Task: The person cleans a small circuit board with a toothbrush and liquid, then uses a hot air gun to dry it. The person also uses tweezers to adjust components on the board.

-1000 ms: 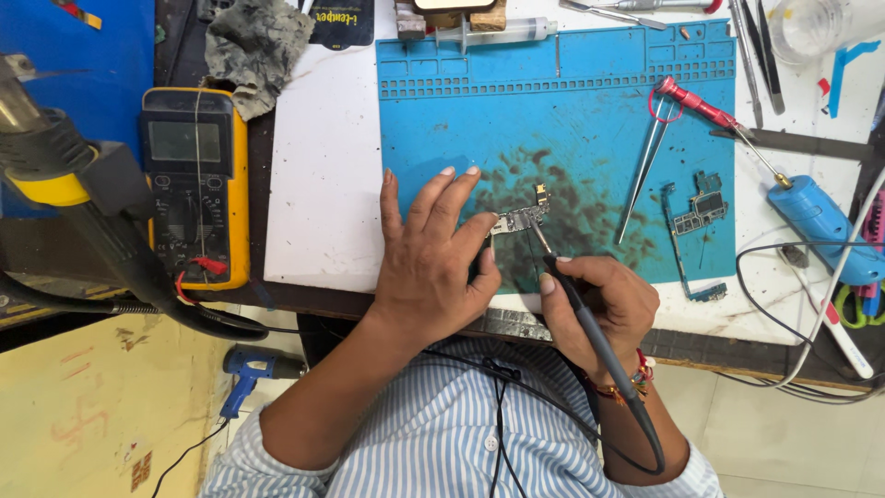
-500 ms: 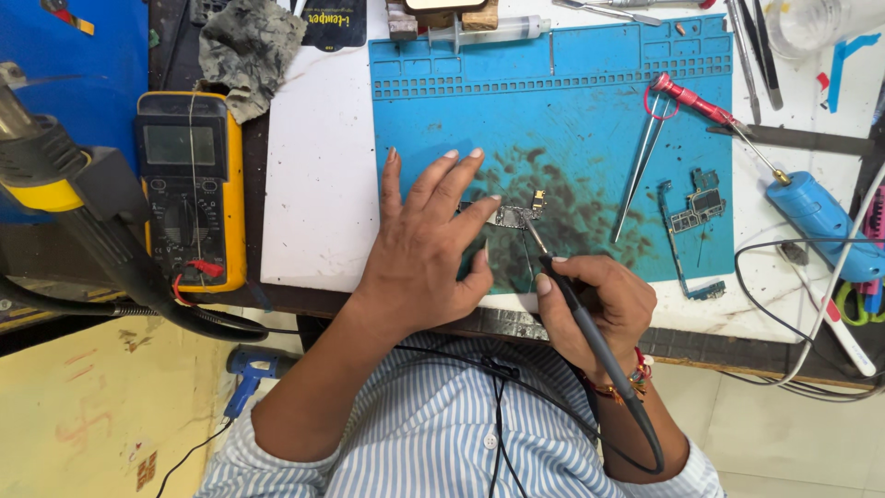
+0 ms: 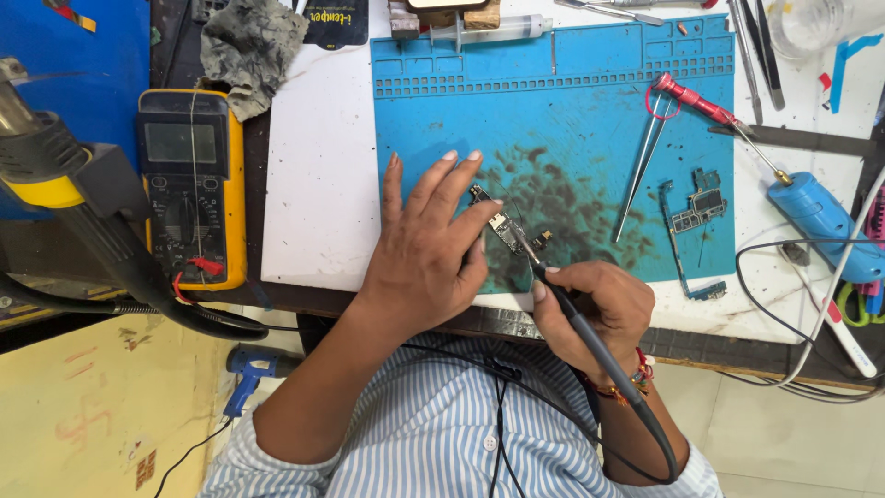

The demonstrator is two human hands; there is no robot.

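Since half a second ago almost nothing has shifted: both hands keep their places over the blue mat [image 3: 590,120]. Right hand [image 3: 595,309], at the mat's near edge, grips a dark soldering iron [image 3: 562,300], its tip touching the small circuit board [image 3: 505,226] near the mat's middle. Left hand [image 3: 429,244] lies open, fingers spread flat on the mat, fingertips pinning the board's left end. Right of it on the mat lie tweezers [image 3: 641,175] and another board [image 3: 696,212]. A black label card [image 3: 336,23] sits beyond the mat's far left corner; a yellow multimeter [image 3: 194,184] lies well left.
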